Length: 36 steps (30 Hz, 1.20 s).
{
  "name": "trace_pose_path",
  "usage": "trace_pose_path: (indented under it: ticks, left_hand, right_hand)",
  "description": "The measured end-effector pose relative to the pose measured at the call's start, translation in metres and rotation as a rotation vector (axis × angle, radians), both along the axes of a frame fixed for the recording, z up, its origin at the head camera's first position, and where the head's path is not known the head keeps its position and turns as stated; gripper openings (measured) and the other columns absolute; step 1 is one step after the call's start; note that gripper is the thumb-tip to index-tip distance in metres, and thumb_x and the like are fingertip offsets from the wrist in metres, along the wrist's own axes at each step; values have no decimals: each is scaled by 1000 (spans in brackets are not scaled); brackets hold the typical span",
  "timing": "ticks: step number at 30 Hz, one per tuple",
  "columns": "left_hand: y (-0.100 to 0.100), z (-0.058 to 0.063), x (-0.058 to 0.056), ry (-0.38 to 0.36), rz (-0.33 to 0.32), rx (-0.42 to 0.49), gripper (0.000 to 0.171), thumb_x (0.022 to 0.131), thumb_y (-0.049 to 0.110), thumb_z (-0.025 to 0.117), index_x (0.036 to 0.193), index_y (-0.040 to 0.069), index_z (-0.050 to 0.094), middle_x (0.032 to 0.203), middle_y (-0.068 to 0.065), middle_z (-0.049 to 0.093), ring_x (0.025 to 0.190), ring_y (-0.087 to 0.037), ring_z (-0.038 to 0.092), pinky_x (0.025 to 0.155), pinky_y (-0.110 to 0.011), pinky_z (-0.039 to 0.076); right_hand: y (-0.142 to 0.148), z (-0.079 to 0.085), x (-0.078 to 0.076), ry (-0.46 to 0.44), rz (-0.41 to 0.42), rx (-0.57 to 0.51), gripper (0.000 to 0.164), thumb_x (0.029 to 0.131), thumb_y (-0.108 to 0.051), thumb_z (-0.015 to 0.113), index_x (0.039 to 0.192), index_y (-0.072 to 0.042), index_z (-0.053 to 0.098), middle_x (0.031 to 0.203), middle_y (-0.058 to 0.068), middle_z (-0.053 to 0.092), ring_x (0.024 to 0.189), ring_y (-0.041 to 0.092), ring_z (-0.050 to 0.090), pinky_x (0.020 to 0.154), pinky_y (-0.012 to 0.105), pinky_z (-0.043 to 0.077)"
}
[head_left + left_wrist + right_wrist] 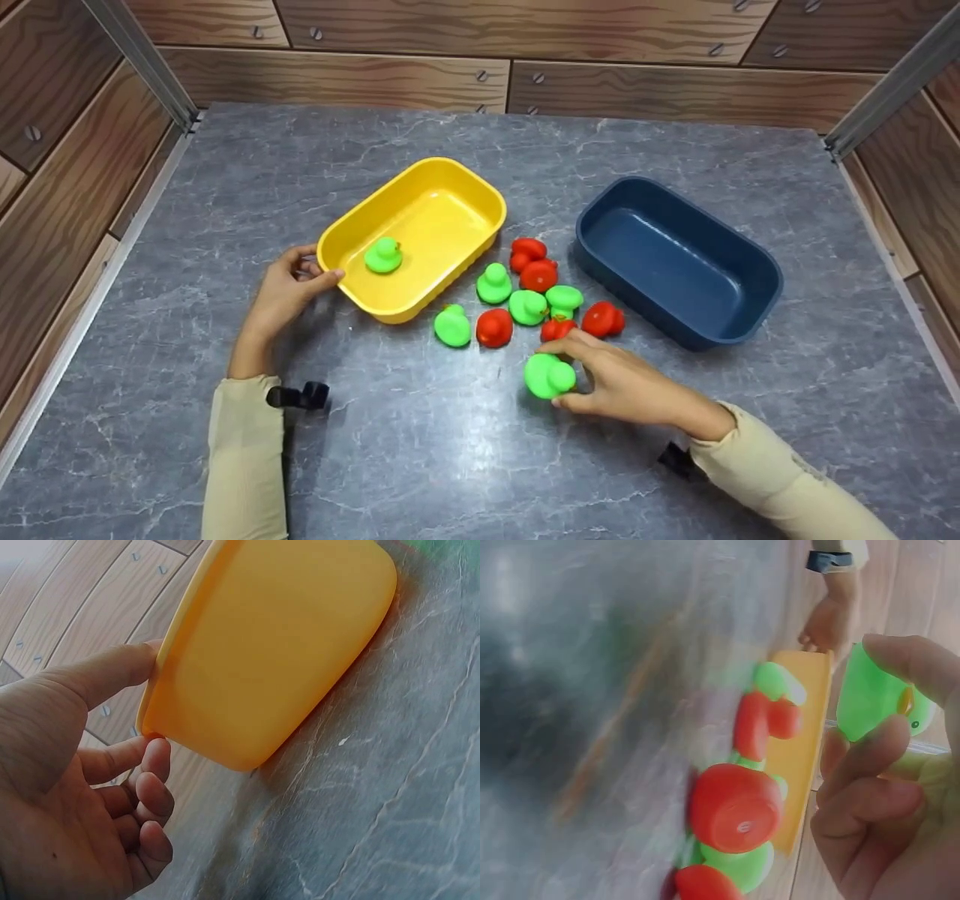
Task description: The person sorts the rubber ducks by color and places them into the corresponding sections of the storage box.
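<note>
My right hand (570,379) pinches a green toy duck (541,373) between thumb and fingers, just above the grey table, in front of a cluster of ducks. The right wrist view shows the same green duck (859,690) held by my right hand (889,709). My left hand (319,271) grips the near left corner of a yellow tub (420,166), thumb on the rim. In the left wrist view my left hand (146,705) has the thumb on the rim of the yellow tub (277,637) and curled fingers against its wall. Another green duck (383,256) sits inside the tub.
Several red and green ducks (525,300) lie between the yellow tub and an empty dark blue tub (776,281) on the right. Wooden walls surround the grey marble table (450,450) at the back and both sides.
</note>
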<state>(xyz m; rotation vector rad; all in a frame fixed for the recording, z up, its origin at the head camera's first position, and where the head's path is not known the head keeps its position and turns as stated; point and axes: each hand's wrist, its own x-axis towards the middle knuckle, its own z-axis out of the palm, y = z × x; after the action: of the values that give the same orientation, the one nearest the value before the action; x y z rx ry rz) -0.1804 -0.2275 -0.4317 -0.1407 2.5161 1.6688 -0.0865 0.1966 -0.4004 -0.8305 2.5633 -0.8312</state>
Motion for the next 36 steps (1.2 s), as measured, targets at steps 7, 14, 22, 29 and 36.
trace_pose_path:
  ticks: [7, 14, 22, 29, 36]
  left_hand:
    - [0, 0, 0, 4, -1, -5, 62, 86, 22, 71, 136, -3, 46, 91, 2, 50, 74, -4, 47, 64, -14, 41]
    - [0, 0, -1, 7, 6, 5, 61, 86, 21, 71, 135, -4, 46, 90, 2, 51, 73, -3, 47, 62, -14, 41]
    - [-1, -2, 0, 9, -5, 4, 61, 86, 21, 72, 136, -3, 46, 89, 3, 51, 71, -2, 47, 62, -15, 41]
    - [-1, -4, 0, 15, -4, 0, 60, 86, 21, 72, 135, -3, 47, 88, 3, 52, 71, -2, 47, 62, -15, 41]
    - [0, -1, -1, 10, 4, -4, 61, 86, 22, 72, 136, -3, 47, 90, 2, 51, 73, -3, 48, 63, -14, 42]
  right_hand:
    - [-4, 7, -5, -32, -12, -111, 53, 82, -24, 76, 130, -17, 56, 120, 1, 56, 97, 16, 52, 84, 31, 45]
    - [-8, 10, -12, -107, -40, -223, 56, 83, -23, 76, 133, -14, 54, 99, 7, 51, 65, 18, 46, 58, 19, 39]
    - [-15, 19, -17, -180, -61, -334, 59, 84, -18, 75, 136, -10, 50, 104, 7, 48, 74, 19, 48, 65, 21, 43]
    - [-26, 26, -25, -217, -80, -414, 57, 84, -11, 73, 136, -9, 49, 117, 12, 48, 81, 16, 52, 68, 20, 46]
    - [-34, 34, -34, -233, -138, -431, 57, 85, -13, 73, 136, -11, 49, 84, 6, 50, 57, 12, 46, 51, 18, 40]
